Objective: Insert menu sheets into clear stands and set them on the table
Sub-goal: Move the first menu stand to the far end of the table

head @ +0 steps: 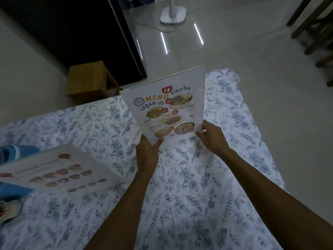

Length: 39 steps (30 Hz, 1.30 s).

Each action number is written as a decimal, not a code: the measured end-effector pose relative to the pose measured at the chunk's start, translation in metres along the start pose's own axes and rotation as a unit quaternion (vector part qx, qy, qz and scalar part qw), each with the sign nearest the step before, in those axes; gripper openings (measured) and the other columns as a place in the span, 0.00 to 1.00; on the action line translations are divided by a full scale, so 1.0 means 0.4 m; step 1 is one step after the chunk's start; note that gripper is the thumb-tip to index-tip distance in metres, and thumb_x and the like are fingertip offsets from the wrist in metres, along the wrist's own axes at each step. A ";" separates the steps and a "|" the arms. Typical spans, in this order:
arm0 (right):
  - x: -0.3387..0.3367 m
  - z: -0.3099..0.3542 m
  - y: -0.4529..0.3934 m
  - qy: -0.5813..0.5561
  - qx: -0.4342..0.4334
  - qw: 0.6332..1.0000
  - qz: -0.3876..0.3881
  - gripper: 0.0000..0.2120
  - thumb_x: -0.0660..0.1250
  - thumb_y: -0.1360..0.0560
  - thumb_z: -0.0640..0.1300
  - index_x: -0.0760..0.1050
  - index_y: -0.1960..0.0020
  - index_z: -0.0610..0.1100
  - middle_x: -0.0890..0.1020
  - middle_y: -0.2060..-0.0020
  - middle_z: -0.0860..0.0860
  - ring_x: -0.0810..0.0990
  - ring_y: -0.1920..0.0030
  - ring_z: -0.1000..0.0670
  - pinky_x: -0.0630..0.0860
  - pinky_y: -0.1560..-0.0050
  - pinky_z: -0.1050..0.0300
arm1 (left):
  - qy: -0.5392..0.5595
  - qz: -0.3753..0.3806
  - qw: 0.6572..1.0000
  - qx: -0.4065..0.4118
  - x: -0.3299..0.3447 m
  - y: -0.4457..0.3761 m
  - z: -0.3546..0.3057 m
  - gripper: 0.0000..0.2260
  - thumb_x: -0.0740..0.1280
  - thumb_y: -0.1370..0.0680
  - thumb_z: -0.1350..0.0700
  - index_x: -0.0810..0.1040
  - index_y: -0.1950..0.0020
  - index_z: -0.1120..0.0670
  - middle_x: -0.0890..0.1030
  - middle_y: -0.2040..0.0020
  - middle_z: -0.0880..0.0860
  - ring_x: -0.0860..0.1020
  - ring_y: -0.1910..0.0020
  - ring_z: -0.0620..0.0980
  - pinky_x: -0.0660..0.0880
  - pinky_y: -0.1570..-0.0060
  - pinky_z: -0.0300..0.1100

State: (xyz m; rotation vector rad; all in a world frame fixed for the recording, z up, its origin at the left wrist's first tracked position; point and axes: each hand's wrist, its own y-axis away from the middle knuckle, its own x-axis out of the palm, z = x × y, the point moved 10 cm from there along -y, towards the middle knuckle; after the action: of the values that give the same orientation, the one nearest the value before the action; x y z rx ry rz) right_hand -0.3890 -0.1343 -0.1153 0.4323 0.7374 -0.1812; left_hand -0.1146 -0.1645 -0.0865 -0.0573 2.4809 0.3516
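Observation:
A clear stand (165, 78) with a Thai food menu sheet (162, 105) inside it is held upright over the middle of the floral-clothed table (180, 195). My left hand (146, 152) grips its lower left corner. At the lower right corner, my right hand (210, 138) pinches the edge. Whether the stand's base touches the cloth is hidden by my hands. A second menu sheet (59, 174), showing rows of dishes, lies flat on the table at the left.
A blue cloth item (12, 154) sits at the table's left edge. Beyond the far edge stand a wooden stool (88, 80), a dark cabinet (81, 29) and a white floor stand's base (173, 14). Wooden chair legs (313, 29) fill the top right.

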 end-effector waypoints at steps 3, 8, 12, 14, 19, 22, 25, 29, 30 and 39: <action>-0.074 -0.018 -0.030 -0.010 -0.007 1.000 -0.018 0.11 0.67 0.23 0.48 0.77 0.44 0.43 0.84 0.48 0.47 0.82 0.50 0.45 0.76 0.53 0.53 | 0.004 0.012 0.999 0.040 0.039 -0.035 -0.073 0.26 0.77 0.27 0.49 0.77 0.33 0.58 0.84 0.41 0.54 0.83 0.47 0.49 0.78 0.54 0.35; -0.220 -0.046 -0.111 0.008 -0.015 0.998 -0.056 0.13 0.70 0.24 0.50 0.78 0.42 0.47 0.85 0.48 0.50 0.83 0.49 0.48 0.79 0.48 0.51 | 0.031 0.047 0.992 0.113 0.127 -0.104 -0.225 0.24 0.77 0.27 0.51 0.79 0.34 0.58 0.85 0.42 0.53 0.84 0.47 0.47 0.81 0.51 0.37; -0.328 -0.055 -0.202 0.052 -0.031 0.995 -0.076 0.15 0.70 0.25 0.52 0.79 0.40 0.49 0.86 0.47 0.51 0.84 0.48 0.48 0.79 0.47 0.51 | 0.031 0.071 0.986 0.145 0.201 -0.177 -0.329 0.22 0.77 0.27 0.50 0.80 0.36 0.56 0.85 0.45 0.51 0.83 0.51 0.45 0.78 0.58 0.29; -0.369 -0.062 -0.256 0.065 -0.033 0.994 -0.076 0.17 0.70 0.25 0.53 0.78 0.38 0.49 0.85 0.46 0.50 0.83 0.48 0.47 0.79 0.47 0.50 | 0.033 0.083 0.985 0.147 0.240 -0.219 -0.366 0.21 0.77 0.27 0.50 0.82 0.38 0.57 0.85 0.45 0.52 0.84 0.50 0.47 0.81 0.53 0.38; -0.421 -0.084 -0.378 0.090 -0.040 0.992 -0.075 0.18 0.69 0.24 0.54 0.78 0.39 0.46 0.85 0.46 0.47 0.83 0.48 0.44 0.80 0.48 0.47 | 0.033 0.095 0.985 0.143 0.323 -0.305 -0.416 0.19 0.76 0.26 0.52 0.82 0.37 0.58 0.86 0.44 0.53 0.84 0.50 0.48 0.81 0.52 0.39; -0.433 -0.081 -0.429 0.099 -0.054 0.990 -0.085 0.16 0.70 0.25 0.52 0.78 0.40 0.45 0.85 0.47 0.46 0.83 0.50 0.44 0.80 0.50 0.48 | 0.014 0.087 0.986 0.141 0.348 -0.350 -0.431 0.19 0.76 0.26 0.51 0.83 0.39 0.58 0.86 0.45 0.54 0.84 0.51 0.47 0.78 0.56 0.35; -0.440 -0.062 -0.464 0.092 -0.088 0.987 -0.096 0.15 0.71 0.25 0.47 0.79 0.41 0.43 0.84 0.47 0.45 0.82 0.51 0.43 0.78 0.52 0.51 | 0.011 0.087 0.987 0.133 0.363 -0.397 -0.440 0.19 0.76 0.26 0.51 0.83 0.39 0.58 0.86 0.45 0.54 0.83 0.52 0.46 0.75 0.59 0.31; -0.437 -0.059 -0.506 0.093 -0.096 0.986 -0.099 0.14 0.71 0.25 0.46 0.79 0.42 0.41 0.84 0.47 0.44 0.81 0.50 0.43 0.75 0.53 0.54 | 0.009 0.088 0.987 0.133 0.383 -0.448 -0.447 0.19 0.77 0.27 0.52 0.83 0.38 0.57 0.86 0.44 0.54 0.84 0.50 0.49 0.79 0.53 0.39; -0.435 -0.063 -0.516 0.093 -0.093 0.986 -0.097 0.14 0.71 0.25 0.46 0.79 0.42 0.41 0.84 0.47 0.44 0.81 0.50 0.43 0.75 0.53 0.54 | 0.009 0.091 0.987 0.130 0.389 -0.456 -0.446 0.19 0.77 0.27 0.52 0.83 0.38 0.57 0.86 0.44 0.54 0.84 0.49 0.49 0.79 0.52 0.40; -0.412 -0.122 -0.565 0.088 -0.067 0.990 -0.087 0.16 0.68 0.24 0.51 0.77 0.39 0.46 0.85 0.48 0.49 0.83 0.51 0.47 0.76 0.54 0.55 | -0.028 0.086 0.986 0.140 0.424 -0.481 -0.445 0.14 0.75 0.25 0.51 0.82 0.48 0.60 0.82 0.62 0.50 0.77 0.66 0.44 0.68 0.71 0.24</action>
State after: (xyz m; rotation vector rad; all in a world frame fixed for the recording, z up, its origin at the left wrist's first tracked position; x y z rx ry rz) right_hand -0.6087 -0.3138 -0.1065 0.2573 0.9559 -0.2568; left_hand -0.3308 -0.3897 -0.0957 0.2788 2.4601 0.0717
